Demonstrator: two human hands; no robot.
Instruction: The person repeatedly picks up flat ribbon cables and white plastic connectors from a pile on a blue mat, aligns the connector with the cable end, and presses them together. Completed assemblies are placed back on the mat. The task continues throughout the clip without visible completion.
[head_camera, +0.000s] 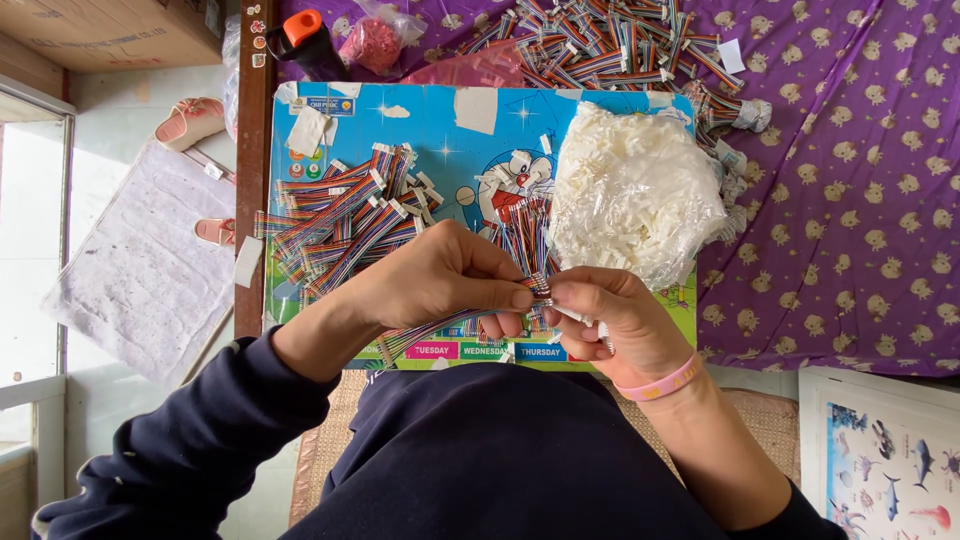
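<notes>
A short rainbow ribbon cable (455, 322) is held between the two hands just above the lap; its striped length runs down and to the left from the fingertips, its far end passing under the left hand (440, 280); the grip of that hand is closed, thumb and forefinger pinched on the cable's upper end; the right hand (610, 325) meets it tip to tip, its grip also closed on the same end, where something small and white, too small to make out clearly, is pressed against the wires; a pink wristband (660, 383) is worn on the right wrist.

Behind the hands a blue cartoon board (450, 125) is laid flat on a purple patterned sheet (860, 180); a loose heap of like cables (345, 220) is spread on the board's left half, well apart from the right hand; a clear bag of white plastic pieces (630, 190) is set on the board's right half, just beyond the right hand; a larger pile of cables (600, 45) is seen on the sheet at the top.
</notes>
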